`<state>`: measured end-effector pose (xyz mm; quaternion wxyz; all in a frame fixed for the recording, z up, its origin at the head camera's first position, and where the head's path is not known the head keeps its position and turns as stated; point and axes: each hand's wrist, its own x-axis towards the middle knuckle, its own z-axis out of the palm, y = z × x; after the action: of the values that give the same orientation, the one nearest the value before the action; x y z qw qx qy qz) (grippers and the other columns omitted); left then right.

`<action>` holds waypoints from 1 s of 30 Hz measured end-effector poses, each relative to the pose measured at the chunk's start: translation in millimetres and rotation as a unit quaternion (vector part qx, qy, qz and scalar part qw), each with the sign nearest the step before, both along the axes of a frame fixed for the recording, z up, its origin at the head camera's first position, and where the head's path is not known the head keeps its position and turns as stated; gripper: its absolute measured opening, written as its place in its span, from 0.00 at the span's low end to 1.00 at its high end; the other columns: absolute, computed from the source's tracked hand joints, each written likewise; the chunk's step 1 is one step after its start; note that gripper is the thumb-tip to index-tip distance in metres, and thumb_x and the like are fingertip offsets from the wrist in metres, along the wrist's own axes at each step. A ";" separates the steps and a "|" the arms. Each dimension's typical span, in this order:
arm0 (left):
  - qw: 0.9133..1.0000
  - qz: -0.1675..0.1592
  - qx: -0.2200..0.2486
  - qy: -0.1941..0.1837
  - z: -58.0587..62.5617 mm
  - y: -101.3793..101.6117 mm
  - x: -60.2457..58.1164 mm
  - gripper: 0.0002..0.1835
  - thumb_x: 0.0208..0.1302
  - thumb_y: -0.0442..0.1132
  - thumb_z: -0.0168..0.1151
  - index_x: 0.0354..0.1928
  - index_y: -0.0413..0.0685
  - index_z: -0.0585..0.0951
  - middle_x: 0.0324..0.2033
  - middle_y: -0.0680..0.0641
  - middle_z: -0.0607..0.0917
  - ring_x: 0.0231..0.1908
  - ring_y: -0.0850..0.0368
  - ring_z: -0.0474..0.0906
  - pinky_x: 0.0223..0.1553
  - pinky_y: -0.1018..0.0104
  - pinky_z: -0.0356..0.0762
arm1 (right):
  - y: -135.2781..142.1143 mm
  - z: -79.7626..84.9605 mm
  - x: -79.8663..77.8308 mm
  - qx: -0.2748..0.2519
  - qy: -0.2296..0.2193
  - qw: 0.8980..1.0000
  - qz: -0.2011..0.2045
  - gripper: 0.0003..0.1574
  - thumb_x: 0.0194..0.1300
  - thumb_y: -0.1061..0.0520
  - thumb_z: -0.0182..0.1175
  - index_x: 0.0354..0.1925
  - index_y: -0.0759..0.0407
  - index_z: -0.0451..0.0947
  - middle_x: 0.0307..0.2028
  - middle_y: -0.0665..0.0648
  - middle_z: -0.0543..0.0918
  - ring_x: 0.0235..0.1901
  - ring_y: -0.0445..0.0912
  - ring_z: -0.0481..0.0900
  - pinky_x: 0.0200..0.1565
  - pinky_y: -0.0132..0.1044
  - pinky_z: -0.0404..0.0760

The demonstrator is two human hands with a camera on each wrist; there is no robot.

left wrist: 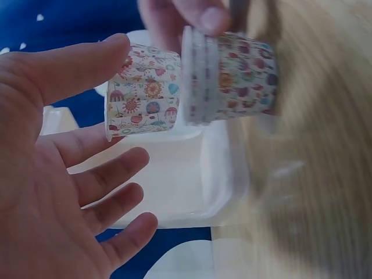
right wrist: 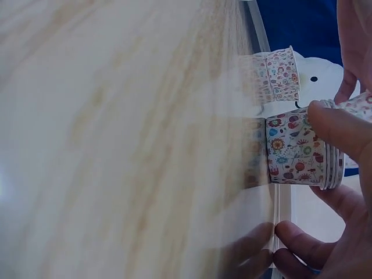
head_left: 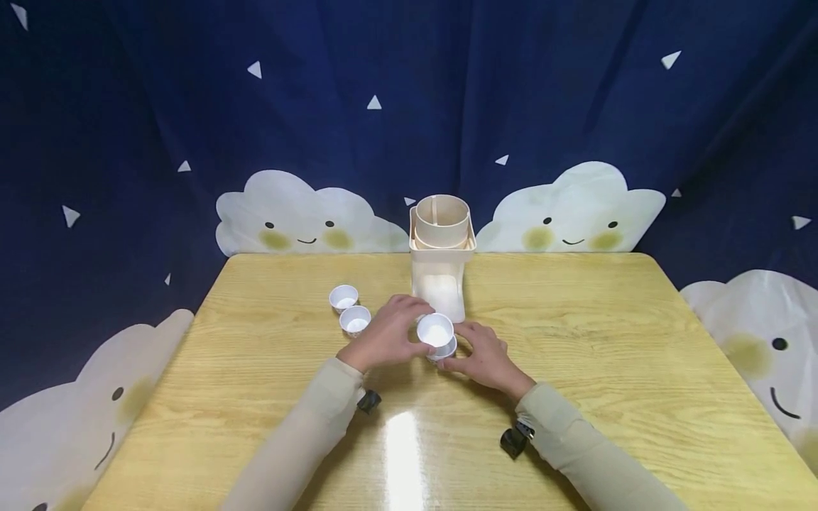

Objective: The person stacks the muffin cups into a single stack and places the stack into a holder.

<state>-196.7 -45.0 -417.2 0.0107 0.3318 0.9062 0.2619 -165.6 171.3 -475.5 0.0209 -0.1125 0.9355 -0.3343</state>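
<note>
Wooden table [head_left: 575, 341]: left hand [head_left: 390, 332] pinches cup [head_left: 435, 331], right hand [head_left: 486, 358] grips stack [right wrist: 295, 150] beneath.

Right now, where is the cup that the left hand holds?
In the head view, that cup is near the middle, pinched by the left hand just above the stack in the right hand, on the person's side of the beige stand.

Looks to be a glossy wood-grain table [head_left: 594, 341] with rounded far corners — carries a cream plastic container [head_left: 441, 273] by the far edge, two upright floral cups [head_left: 355, 321] close together to its left, and a cup stack [right wrist: 295, 150] standing just before it.
</note>
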 end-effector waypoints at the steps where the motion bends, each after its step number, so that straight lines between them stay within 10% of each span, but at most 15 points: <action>1: 1.000 -0.005 -0.001 -0.001 0.0 0.1 -0.3 0.28 0.52 0.48 0.74 0.56 0.49 0.81 0.61 0.44 0.80 0.65 0.44 0.69 0.68 0.49 0.68 | 0.0 0.3 -0.3 0.000 0.000 1.000 0.000 0.42 0.49 0.40 0.76 0.62 0.43 0.77 0.62 0.55 0.78 0.61 0.60 0.71 0.51 0.59 0.65; 30: 1.000 -0.017 -0.004 -0.023 -12.7 4.5 -1.4 0.28 0.53 0.49 0.73 0.57 0.51 0.81 0.60 0.46 0.80 0.64 0.47 0.71 0.67 0.51 0.69 | 0.4 1.0 0.5 -0.005 0.003 1.000 0.003 0.43 0.49 0.41 0.76 0.64 0.43 0.75 0.62 0.56 0.78 0.60 0.60 0.71 0.50 0.58 0.64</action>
<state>-198.1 -40.4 -430.0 0.0369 0.3410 0.9011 0.2654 -165.1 171.7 -474.4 0.0182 -0.1163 0.9335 -0.3388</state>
